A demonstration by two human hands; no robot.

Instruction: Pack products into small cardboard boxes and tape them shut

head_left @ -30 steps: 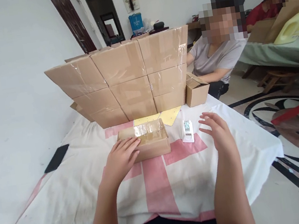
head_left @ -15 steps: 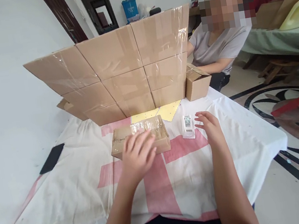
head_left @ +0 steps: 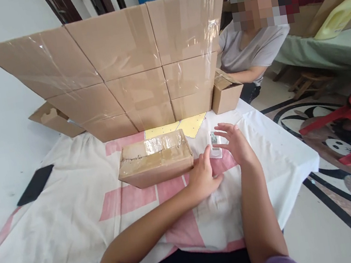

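Note:
A small clear-and-white package with a greenish item inside lies on the cloth; its exact kind I cannot make out. Over its right side hovers my right hand, fingers apart and holding nothing. My left hand is at the package's near left corner, thumb and fingers spread, with nothing in its grasp; whether it touches the package is unclear. To the left sits a taped cardboard box, closed, close beside my left fingers.
A tall wall of taped cardboard stands across the table's back. A small carton is at its right end, an opened one at its left. A black flat object lies left. Another person sits behind, right.
My left hand has moved right, from over the cardboard box to the package. My right hand has come in over the package's right side. The view has shifted somewhat.

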